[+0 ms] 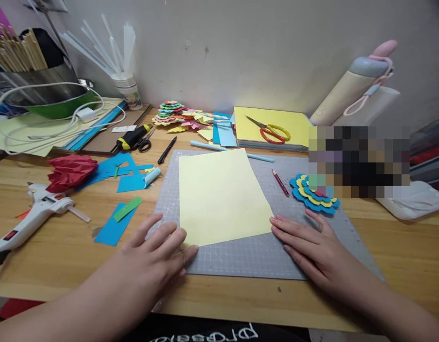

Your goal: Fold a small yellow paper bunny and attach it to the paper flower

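Paper, a thin pale yellow rectangular sheet (221, 194), lay mid-frame on the grey gridded cutting mat (241, 259), seemingly light, floppy and easily creased, best pinched at its lower corners, where the left hand (158, 259) and right hand (312, 247) rested flat and open, gripping nothing.

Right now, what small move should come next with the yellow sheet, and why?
Probably pinch and lift the near edge: the left hand and right hand lie flat at the near corners of the yellow sheet, which lies unfolded on the cutting mat.
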Demonstrator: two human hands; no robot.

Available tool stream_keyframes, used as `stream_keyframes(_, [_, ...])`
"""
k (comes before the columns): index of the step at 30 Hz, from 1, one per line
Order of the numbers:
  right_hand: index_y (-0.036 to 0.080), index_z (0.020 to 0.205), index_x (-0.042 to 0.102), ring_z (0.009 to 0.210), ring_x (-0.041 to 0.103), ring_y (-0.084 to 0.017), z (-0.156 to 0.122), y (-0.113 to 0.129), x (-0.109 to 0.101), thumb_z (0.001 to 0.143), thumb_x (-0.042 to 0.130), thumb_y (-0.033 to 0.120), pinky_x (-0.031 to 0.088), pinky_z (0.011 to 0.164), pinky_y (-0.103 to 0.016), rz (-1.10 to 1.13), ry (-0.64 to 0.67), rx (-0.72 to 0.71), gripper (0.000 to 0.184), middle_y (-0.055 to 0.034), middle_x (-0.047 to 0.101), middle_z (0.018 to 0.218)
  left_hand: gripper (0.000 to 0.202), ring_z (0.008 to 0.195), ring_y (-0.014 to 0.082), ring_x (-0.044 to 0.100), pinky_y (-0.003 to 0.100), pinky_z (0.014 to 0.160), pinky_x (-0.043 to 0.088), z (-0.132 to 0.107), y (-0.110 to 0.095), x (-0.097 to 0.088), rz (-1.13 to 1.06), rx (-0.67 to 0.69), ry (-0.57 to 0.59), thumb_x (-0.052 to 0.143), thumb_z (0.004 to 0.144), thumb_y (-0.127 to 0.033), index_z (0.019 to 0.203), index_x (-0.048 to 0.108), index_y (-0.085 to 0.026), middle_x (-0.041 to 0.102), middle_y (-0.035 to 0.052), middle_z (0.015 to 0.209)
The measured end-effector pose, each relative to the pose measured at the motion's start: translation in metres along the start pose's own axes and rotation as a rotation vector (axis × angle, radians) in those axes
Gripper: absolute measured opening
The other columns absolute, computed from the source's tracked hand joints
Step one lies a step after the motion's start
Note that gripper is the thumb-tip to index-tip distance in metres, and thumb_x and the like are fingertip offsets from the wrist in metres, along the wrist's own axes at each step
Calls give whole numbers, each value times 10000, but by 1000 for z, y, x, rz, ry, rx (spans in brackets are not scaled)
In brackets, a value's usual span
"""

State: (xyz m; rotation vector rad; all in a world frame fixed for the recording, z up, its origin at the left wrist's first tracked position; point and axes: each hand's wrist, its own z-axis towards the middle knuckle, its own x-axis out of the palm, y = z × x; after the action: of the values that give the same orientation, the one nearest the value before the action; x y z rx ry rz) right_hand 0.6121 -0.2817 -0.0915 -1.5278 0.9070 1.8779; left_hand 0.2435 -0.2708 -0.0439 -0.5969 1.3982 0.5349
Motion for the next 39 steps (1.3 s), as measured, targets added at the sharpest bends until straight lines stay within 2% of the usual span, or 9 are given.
stream_keyframes(16, [330,1442,385,1244,548,-292,-1,1,2,918,480,206,275,1043,-692,17,11,27,546,-77,548,1394,210,962,216,536,397,1130,117,-25,5,-2,-10,-94,-74,507,929,-348,1077,657,-349,616,-21,880])
stream_keyframes(19, [313,1431,396,1246,545,-289,-1,0,1,921,479,197,277,1035,-694,23,20,19,529,-86,552,1389,181,914,217,532,419,1085,173,-23,1,-6,-42,-128,-70,508,915,-315,967,680,-331,595,-20,832])
stream_keyframes(22, [295,1365,478,1246,541,-284,4,0,-2,923,494,212,289,1042,-670,71,30,35,450,-93,581,1355,264,844,209,510,435,958,284,-7,-3,-13,-131,-161,-83,484,902,-277,698,650,-267,554,-6,785])
stream_keyframes(24, [289,1290,541,1229,549,-278,9,1,-4,927,497,232,307,1049,-644,117,4,84,369,-89,608,1313,310,833,210,507,433,875,329,13,-5,-14,-156,-201,-88,458,920,-283,667,634,-239,563,9,806])
stream_keyframes(27, [260,1272,535,1237,526,-279,17,2,-5,939,480,269,374,1031,-587,173,-104,200,337,-107,582,1318,186,997,256,526,465,906,341,51,-8,-7,-180,-275,-64,533,908,-356,957,664,-233,626,38,991])
stream_keyframes(29, [236,1320,482,1263,492,-295,20,3,-3,940,475,295,414,1005,-561,182,-142,257,384,-131,541,1350,376,1092,283,514,490,967,323,76,-12,0,-213,-268,-9,625,850,-439,1145,603,-208,632,61,1104])
stream_keyframes(31, [223,1369,417,1273,474,-311,21,4,1,936,480,311,414,1002,-569,176,-127,274,446,-144,520,1368,579,1108,316,513,512,983,313,95,-17,6,-204,-271,69,695,771,-510,1211,559,-159,632,98,1128])
stream_keyframes(36, [233,1453,257,1309,429,-329,18,5,8,918,512,348,335,1052,-612,190,-88,287,603,-153,465,1429,610,957,335,574,510,884,379,116,-23,12,-193,-276,187,787,651,-511,1075,610,-110,670,121,966])
stream_keyframes(39, [251,1475,224,1342,391,-333,17,3,7,895,556,379,319,1072,-604,250,-90,323,680,-148,429,1465,383,924,315,581,463,835,396,118,-24,6,-211,-223,239,785,661,-470,837,660,-154,672,85,887])
